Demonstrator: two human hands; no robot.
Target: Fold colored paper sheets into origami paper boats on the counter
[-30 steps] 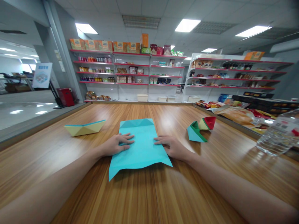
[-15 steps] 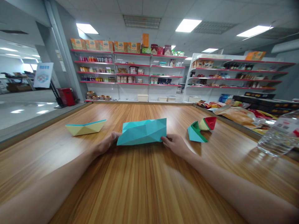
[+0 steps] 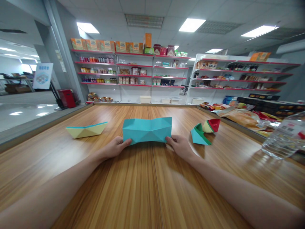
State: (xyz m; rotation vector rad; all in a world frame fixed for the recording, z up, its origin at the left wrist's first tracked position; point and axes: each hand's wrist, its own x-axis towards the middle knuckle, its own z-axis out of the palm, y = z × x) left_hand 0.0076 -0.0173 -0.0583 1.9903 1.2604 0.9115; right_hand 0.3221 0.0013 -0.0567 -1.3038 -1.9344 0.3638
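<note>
A creased sheet of blue paper [image 3: 147,129] is held up in front of me, just above the wooden table [image 3: 114,190]. My left hand [image 3: 117,145] pinches its lower left corner, thumb in front. At the lower right corner, my right hand [image 3: 178,144] grips it between thumb and fingers. Fold lines cross the paper's face, and its upper edge dips in the middle. To the left lies a yellow paper boat [image 3: 87,131] with a blue rim. Right of my right hand sit a blue-and-green folded paper piece [image 3: 199,135] and a red-and-yellow one [image 3: 212,125].
A clear plastic bottle [image 3: 282,136] lies at the table's right side. Beyond it are snack bags [image 3: 240,117] and black boxes [image 3: 274,106]. Stocked shelves [image 3: 134,65] stand behind the table, and a red box [image 3: 66,98] is on the floor at left.
The blue paper has turned from slanted to nearly level, with its front face squarer to me. My left hand has shifted its hold, its thumb now showing in front.
</note>
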